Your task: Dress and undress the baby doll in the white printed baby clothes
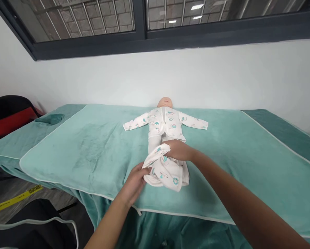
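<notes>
A baby doll (165,101) lies on its back, head toward the wall. It wears a white long-sleeved baby jacket (173,121) with a teal print, and both sleeves are spread sideways. Matching baby pants (167,174) are bunched around its lower legs; the feet are hidden. My left hand (136,181) pinches the left edge of the pants between thumb and fingers. Over the doll's legs, my right hand (179,150) touches the gathered top of the pants. Its fingers are mostly hidden by the cloth and the hand itself.
The doll rests on a padded table with a light teal cover (103,152), against a white wall (105,79) beneath a dark-framed window (155,44). A black and red bag (11,117) is at far left. A pale cable (40,221) runs at lower left.
</notes>
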`<state>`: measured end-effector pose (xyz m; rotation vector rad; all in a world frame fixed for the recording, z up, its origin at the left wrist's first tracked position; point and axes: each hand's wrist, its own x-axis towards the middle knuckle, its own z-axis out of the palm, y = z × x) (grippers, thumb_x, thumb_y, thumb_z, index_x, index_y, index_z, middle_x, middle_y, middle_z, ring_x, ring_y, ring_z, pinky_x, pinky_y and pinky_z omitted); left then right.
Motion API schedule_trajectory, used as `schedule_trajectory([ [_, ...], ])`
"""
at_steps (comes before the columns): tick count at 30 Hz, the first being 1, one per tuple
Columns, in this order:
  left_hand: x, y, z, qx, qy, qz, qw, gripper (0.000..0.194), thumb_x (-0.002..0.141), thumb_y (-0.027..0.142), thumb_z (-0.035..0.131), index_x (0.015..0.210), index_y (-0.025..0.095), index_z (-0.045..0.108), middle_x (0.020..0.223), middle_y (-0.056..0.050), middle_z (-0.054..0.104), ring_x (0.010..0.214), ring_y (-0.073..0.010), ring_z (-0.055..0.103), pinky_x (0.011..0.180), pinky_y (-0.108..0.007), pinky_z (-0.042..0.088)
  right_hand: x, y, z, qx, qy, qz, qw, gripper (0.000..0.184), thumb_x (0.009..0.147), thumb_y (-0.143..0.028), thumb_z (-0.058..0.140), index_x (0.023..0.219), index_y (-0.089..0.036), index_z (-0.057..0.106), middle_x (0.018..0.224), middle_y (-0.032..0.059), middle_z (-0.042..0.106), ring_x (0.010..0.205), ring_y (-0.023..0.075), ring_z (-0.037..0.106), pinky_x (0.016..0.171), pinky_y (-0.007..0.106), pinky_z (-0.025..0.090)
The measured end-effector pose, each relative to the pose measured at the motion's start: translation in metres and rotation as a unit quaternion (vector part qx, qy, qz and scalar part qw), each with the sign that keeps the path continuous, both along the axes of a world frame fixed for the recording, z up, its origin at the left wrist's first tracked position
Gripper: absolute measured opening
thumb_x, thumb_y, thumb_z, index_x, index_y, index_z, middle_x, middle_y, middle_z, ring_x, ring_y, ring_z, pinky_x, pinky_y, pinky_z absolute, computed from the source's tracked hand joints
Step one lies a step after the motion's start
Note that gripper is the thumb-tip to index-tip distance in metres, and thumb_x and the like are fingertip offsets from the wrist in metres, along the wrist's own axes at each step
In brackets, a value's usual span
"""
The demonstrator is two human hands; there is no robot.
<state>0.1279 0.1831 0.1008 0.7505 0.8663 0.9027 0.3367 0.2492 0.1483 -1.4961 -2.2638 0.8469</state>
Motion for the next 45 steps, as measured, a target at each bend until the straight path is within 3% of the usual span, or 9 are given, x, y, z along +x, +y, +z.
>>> schedule_trajectory([
  [6,-0.012,0.038,-0.001,0.122,0.17,-0.067,0.976,0.026,0.058,0.013,0.065,0.084,0.015,0.065,0.075,0.001,0.063,0.071,-0.0143,0.053,0.063,-0.023,0.038,0.004,-0.003,0.007,-0.068,0.064,0.027,0.995,0.02,0.075,-0.034,0.068,0.091,-0.022,0.066,0.102,0.0027,0.072,0.093,0.0248,0.064,0.075,0.031,0.045],
  [10,-0.009,0.058,0.0,0.194,0.247,-0.021,0.949,0.011,0.06,0.015,0.058,0.07,0.017,0.057,0.064,0.005,0.052,0.063,-0.0119,0.044,0.058,-0.022,0.034,0.004,-0.002,0.007,-0.102,0.069,0.007,0.992,0.033,0.069,-0.033,0.073,0.099,-0.022,0.066,0.107,0.0025,0.072,0.099,0.027,0.064,0.079,0.032,0.046],
  [15,-0.001,0.076,-0.009,0.244,0.288,0.074,0.923,0.012,0.06,0.012,0.052,0.069,0.018,0.055,0.062,0.004,0.052,0.066,-0.0137,0.046,0.06,-0.022,0.035,0.0,0.001,-0.001,-0.07,0.055,-0.031,0.996,0.036,0.069,-0.027,0.072,0.104,-0.023,0.066,0.109,0.0031,0.071,0.1,0.0271,0.064,0.081,0.033,0.046],
  [19,0.007,0.089,-0.016,0.282,0.279,0.137,0.908,0.016,0.063,0.013,0.053,0.077,0.018,0.06,0.075,0.001,0.062,0.075,-0.0152,0.052,0.069,-0.024,0.039,-0.006,0.007,-0.01,-0.026,0.043,-0.06,0.997,0.028,0.073,-0.025,0.067,0.101,-0.021,0.066,0.109,0.005,0.071,0.098,0.0274,0.064,0.08,0.034,0.046],
  [24,0.019,0.103,-0.015,0.248,0.227,0.186,0.923,0.011,0.066,0.02,0.054,0.076,0.017,0.059,0.075,0.001,0.062,0.073,-0.0147,0.052,0.066,-0.024,0.04,-0.013,0.018,-0.017,0.04,0.003,-0.101,0.994,0.021,0.079,-0.022,0.056,0.098,-0.019,0.064,0.109,0.009,0.07,0.1,0.0278,0.062,0.083,0.036,0.045],
  [30,0.015,0.127,-0.02,0.222,0.15,0.112,0.957,0.012,0.06,0.016,0.055,0.072,0.018,0.056,0.069,0.003,0.056,0.068,-0.0135,0.05,0.062,-0.023,0.039,-0.016,0.022,-0.018,0.01,0.006,-0.178,0.984,0.026,0.077,-0.02,0.054,0.102,-0.02,0.062,0.107,0.0067,0.07,0.096,0.0265,0.063,0.08,0.034,0.046],
  [33,0.012,0.132,-0.028,0.22,0.13,0.09,0.963,0.016,0.061,0.017,0.057,0.077,0.018,0.055,0.071,0.003,0.057,0.067,-0.0131,0.051,0.063,-0.023,0.041,-0.017,0.024,-0.018,0.013,0.0,-0.167,0.986,0.025,0.078,-0.021,0.055,0.103,-0.02,0.062,0.109,0.0072,0.07,0.097,0.0262,0.062,0.083,0.035,0.045],
  [37,0.012,0.129,-0.034,0.267,0.179,0.138,0.937,0.014,0.073,0.022,0.058,0.087,0.019,0.054,0.083,0.001,0.059,0.077,-0.0137,0.054,0.073,-0.024,0.044,-0.018,0.025,-0.02,0.022,0.006,-0.155,0.988,0.024,0.081,-0.023,0.056,0.104,-0.019,0.061,0.111,0.008,0.068,0.1,0.0255,0.061,0.083,0.033,0.043],
  [45,0.012,0.117,-0.03,0.311,0.3,0.142,0.891,0.018,0.089,0.025,0.045,0.103,0.02,0.055,0.105,-0.005,0.066,0.098,-0.0189,0.059,0.087,-0.031,0.045,-0.029,0.019,-0.017,0.059,-0.055,-0.267,0.96,0.017,0.088,-0.033,0.053,0.099,-0.021,0.054,0.1,0.0091,0.068,0.09,0.025,0.061,0.066,0.029,0.038],
])
